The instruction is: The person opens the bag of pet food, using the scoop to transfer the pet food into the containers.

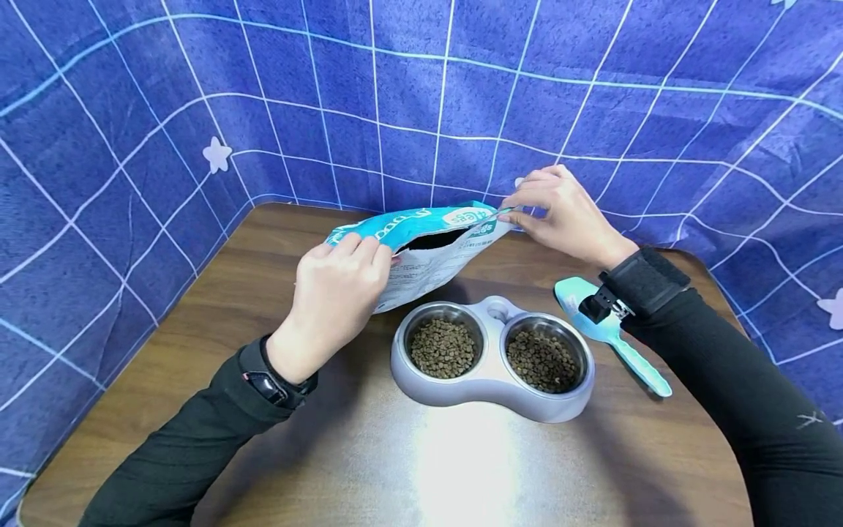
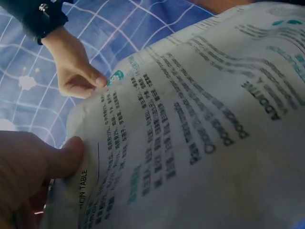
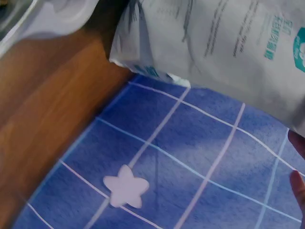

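Observation:
A teal and white pet food bag point(image 1: 421, 274) stands tilted behind the double bowl, its dark mouth partly spread. My left hand point(image 1: 344, 282) grips the left end of the bag's top edge, with fingers curled over it. At the opposite top corner, my right hand point(image 1: 565, 212) pinches the edge between thumb and fingers. Printed text covers the bag's white back point(image 2: 190, 119) in the left wrist view, where the left thumb point(image 2: 71, 155) presses on it. The bag's contents are hidden in shadow.
In front of the bag sits a grey double pet bowl point(image 1: 490, 399), with brown kibble point(image 1: 443, 348) in both metal dishes. A mint-green scoop point(image 1: 639, 362) lies to its right, under the right wrist. Blue grid-patterned cloth point(image 1: 408, 95) walls the wooden table point(image 1: 217, 293) at the back and sides.

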`<action>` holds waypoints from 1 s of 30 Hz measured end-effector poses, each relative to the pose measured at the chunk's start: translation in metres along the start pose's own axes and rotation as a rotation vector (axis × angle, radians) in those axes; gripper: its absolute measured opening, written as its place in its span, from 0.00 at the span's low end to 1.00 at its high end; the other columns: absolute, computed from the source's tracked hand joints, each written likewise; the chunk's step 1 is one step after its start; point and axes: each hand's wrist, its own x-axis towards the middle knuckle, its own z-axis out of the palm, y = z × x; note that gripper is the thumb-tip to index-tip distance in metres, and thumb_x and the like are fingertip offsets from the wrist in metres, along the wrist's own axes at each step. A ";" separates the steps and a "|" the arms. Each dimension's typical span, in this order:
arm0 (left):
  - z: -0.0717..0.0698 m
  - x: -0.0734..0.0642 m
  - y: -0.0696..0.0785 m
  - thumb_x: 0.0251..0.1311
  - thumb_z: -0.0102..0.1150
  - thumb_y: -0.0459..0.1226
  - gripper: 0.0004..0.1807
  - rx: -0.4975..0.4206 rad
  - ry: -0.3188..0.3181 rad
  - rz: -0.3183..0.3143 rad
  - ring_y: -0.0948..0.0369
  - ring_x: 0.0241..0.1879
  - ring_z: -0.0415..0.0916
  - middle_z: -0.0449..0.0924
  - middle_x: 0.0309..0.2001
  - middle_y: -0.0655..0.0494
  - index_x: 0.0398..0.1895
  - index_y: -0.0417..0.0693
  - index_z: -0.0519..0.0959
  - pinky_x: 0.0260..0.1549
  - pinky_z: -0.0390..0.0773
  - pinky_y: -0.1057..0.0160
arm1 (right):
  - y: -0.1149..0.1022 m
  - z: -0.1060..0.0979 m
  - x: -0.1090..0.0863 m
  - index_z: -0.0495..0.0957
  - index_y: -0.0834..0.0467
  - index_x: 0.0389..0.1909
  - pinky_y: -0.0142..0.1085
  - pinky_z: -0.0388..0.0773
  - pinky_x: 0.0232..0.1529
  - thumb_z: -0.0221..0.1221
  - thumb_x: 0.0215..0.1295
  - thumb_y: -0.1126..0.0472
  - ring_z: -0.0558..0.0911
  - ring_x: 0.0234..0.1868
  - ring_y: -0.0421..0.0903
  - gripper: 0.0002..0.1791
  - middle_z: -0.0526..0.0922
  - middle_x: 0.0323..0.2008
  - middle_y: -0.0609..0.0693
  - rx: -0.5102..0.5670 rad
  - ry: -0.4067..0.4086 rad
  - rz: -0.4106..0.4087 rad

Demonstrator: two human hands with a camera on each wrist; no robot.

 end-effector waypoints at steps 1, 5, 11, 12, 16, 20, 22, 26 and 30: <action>0.001 0.000 -0.001 0.64 0.54 0.33 0.20 -0.020 0.006 0.006 0.55 0.16 0.64 0.62 0.14 0.52 0.13 0.40 0.66 0.10 0.55 0.64 | -0.002 -0.001 0.002 0.85 0.60 0.35 0.48 0.63 0.50 0.69 0.50 0.68 0.78 0.42 0.51 0.10 0.84 0.32 0.51 -0.004 -0.013 0.000; 0.004 0.000 -0.004 0.60 0.56 0.30 0.19 -0.095 0.024 0.014 0.55 0.15 0.65 0.62 0.13 0.52 0.12 0.40 0.66 0.11 0.59 0.62 | -0.017 0.000 0.012 0.84 0.60 0.42 0.47 0.65 0.47 0.72 0.48 0.61 0.76 0.43 0.51 0.18 0.83 0.36 0.52 -0.033 -0.057 -0.066; 0.006 -0.001 -0.006 0.56 0.56 0.28 0.18 -0.152 0.053 0.024 0.54 0.14 0.64 0.61 0.13 0.52 0.11 0.40 0.64 0.12 0.61 0.60 | -0.043 0.016 0.026 0.83 0.61 0.43 0.43 0.68 0.42 0.70 0.52 0.59 0.77 0.38 0.49 0.18 0.82 0.35 0.52 0.035 -0.043 -0.200; 0.006 -0.001 -0.006 0.55 0.56 0.28 0.18 -0.153 0.053 0.025 0.54 0.14 0.64 0.61 0.13 0.52 0.11 0.40 0.64 0.12 0.61 0.60 | -0.044 0.018 0.027 0.83 0.61 0.41 0.43 0.68 0.41 0.69 0.53 0.60 0.77 0.37 0.49 0.15 0.81 0.34 0.51 0.048 -0.032 -0.212; 0.005 0.000 -0.005 0.53 0.53 0.26 0.15 -0.151 0.038 0.019 0.53 0.15 0.65 0.63 0.13 0.52 0.11 0.40 0.64 0.16 0.66 0.59 | -0.047 0.023 0.031 0.83 0.62 0.35 0.41 0.68 0.41 0.66 0.56 0.64 0.77 0.33 0.47 0.07 0.80 0.29 0.50 0.063 -0.005 -0.248; 0.001 0.000 -0.002 0.55 0.58 0.32 0.13 -0.122 -0.023 -0.014 0.48 0.24 0.71 0.70 0.17 0.48 0.17 0.37 0.70 0.37 0.75 0.50 | -0.047 0.026 0.032 0.83 0.61 0.32 0.41 0.68 0.43 0.66 0.55 0.66 0.76 0.30 0.45 0.04 0.80 0.26 0.49 0.069 0.012 -0.257; 0.000 0.002 0.001 0.56 0.62 0.39 0.16 -0.111 -0.057 -0.024 0.46 0.29 0.73 0.74 0.21 0.46 0.21 0.35 0.73 0.43 0.73 0.45 | -0.048 0.026 0.032 0.83 0.62 0.31 0.42 0.68 0.45 0.65 0.54 0.69 0.76 0.29 0.45 0.03 0.80 0.25 0.49 0.072 0.020 -0.258; 0.004 0.010 0.009 0.55 0.63 0.49 0.22 -0.089 -0.063 -0.021 0.49 0.26 0.72 0.73 0.22 0.48 0.25 0.37 0.73 0.25 0.74 0.56 | -0.047 0.026 0.033 0.84 0.61 0.30 0.44 0.66 0.48 0.64 0.53 0.73 0.76 0.29 0.45 0.06 0.82 0.26 0.49 0.072 0.028 -0.249; 0.012 0.016 0.014 0.60 0.61 0.39 0.15 -0.047 -0.046 -0.010 0.54 0.20 0.66 0.67 0.19 0.51 0.21 0.39 0.71 0.11 0.60 0.63 | -0.047 0.027 0.033 0.84 0.61 0.31 0.44 0.66 0.48 0.65 0.54 0.70 0.76 0.30 0.45 0.04 0.81 0.26 0.49 0.062 0.010 -0.234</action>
